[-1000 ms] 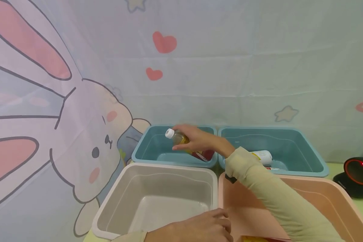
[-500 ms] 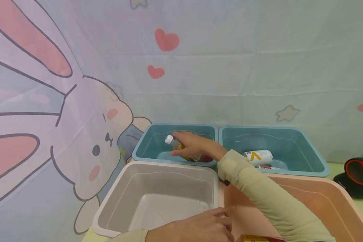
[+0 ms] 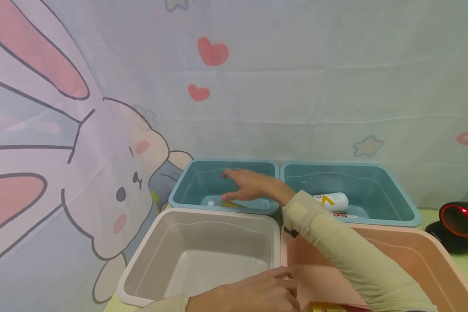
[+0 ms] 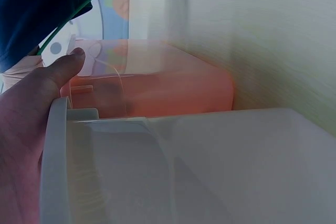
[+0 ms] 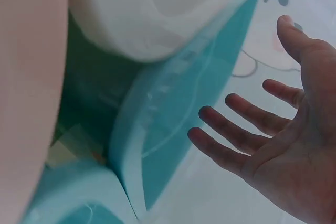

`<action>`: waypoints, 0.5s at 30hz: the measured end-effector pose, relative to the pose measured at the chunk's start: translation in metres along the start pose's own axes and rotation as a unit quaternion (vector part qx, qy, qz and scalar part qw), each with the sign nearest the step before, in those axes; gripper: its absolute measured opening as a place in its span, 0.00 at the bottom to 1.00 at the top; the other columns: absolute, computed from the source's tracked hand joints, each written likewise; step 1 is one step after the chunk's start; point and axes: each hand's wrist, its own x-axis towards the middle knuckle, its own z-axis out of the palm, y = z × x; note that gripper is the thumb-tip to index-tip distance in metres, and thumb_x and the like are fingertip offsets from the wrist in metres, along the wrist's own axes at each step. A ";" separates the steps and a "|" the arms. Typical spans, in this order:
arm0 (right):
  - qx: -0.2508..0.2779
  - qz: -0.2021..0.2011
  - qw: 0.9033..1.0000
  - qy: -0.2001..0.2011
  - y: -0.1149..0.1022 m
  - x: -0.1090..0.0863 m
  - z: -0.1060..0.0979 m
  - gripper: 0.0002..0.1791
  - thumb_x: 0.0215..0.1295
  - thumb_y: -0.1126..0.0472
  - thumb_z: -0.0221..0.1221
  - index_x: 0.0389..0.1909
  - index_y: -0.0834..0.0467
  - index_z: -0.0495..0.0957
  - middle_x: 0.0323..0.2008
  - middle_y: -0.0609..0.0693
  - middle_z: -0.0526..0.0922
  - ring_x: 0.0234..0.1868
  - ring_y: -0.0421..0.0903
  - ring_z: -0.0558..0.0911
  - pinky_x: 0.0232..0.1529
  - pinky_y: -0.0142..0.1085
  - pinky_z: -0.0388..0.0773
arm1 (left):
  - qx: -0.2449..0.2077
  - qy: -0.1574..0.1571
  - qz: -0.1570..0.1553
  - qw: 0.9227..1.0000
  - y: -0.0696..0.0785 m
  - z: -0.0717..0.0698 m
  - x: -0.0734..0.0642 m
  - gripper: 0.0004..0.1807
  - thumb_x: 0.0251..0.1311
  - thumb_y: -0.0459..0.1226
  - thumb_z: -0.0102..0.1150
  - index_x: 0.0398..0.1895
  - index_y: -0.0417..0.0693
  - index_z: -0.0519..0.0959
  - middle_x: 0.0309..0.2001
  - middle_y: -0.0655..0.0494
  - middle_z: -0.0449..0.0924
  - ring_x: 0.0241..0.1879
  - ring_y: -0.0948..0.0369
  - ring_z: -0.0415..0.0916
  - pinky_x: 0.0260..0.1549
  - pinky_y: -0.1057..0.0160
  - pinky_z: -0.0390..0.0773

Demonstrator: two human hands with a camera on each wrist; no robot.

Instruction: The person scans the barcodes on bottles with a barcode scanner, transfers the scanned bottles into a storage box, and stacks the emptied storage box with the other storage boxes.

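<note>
My right hand (image 3: 247,186) is over the left blue bin (image 3: 189,206) with its fingers spread and nothing between them. Below it the bottle (image 3: 232,204) lies in that bin; a bit of its yellow label shows, and my hand and the front rim hide most of the rest. In the right wrist view my right hand (image 5: 294,124) has straight, parted fingers beside a blue bin wall. My left hand (image 3: 257,289) rests loosely bent at the rim between the grey-white bin (image 3: 156,229) and the peach bin (image 3: 409,236).
The right blue bin (image 3: 398,186) holds a white cylinder (image 3: 333,201) with a yellow mark and a red-and-white item (image 3: 345,215). A red-and-yellow box (image 3: 327,307) shows at the bottom of the peach bin. A black device (image 3: 458,225) with a red ring stands at right.
The right hand lowered the bottle into the left blue bin and let go of it, its fingers opening. The left hand has stayed in place.
</note>
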 end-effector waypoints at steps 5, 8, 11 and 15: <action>0.003 0.000 1.000 0.014 0.000 -0.017 -0.016 0.40 0.73 0.38 0.60 0.77 0.53 0.60 0.72 0.53 0.70 0.70 0.50 0.72 0.67 0.48 0.70 | -0.010 -0.007 0.000 1.000 -0.001 -0.001 0.001 0.10 0.75 0.52 0.56 0.45 0.76 0.88 0.41 0.83 0.82 0.48 0.77 0.71 0.68 0.65 0.57; 0.003 -0.010 1.000 0.018 0.000 -0.032 -0.024 0.41 0.73 0.38 0.60 0.78 0.52 0.58 0.73 0.52 0.68 0.70 0.50 0.71 0.66 0.50 0.71 | -0.012 -0.008 -0.002 1.000 -0.001 -0.002 0.001 0.10 0.76 0.52 0.56 0.45 0.76 0.88 0.41 0.83 0.82 0.47 0.77 0.71 0.68 0.66 0.57; -0.005 -0.010 1.000 0.020 -0.001 -0.052 -0.029 0.43 0.72 0.37 0.60 0.80 0.50 0.56 0.75 0.50 0.66 0.72 0.50 0.70 0.66 0.51 0.70 | -0.012 -0.009 -0.003 1.000 -0.002 -0.002 0.001 0.10 0.75 0.53 0.56 0.46 0.76 0.88 0.41 0.83 0.82 0.48 0.77 0.72 0.67 0.65 0.58; -0.019 -0.003 0.999 0.028 -0.003 -0.082 -0.035 0.45 0.70 0.36 0.61 0.81 0.49 0.55 0.75 0.50 0.64 0.72 0.52 0.70 0.66 0.54 0.70 | -0.036 -0.021 -0.010 0.999 -0.002 -0.002 0.002 0.11 0.73 0.56 0.57 0.48 0.76 0.88 0.42 0.83 0.83 0.48 0.77 0.71 0.67 0.67 0.56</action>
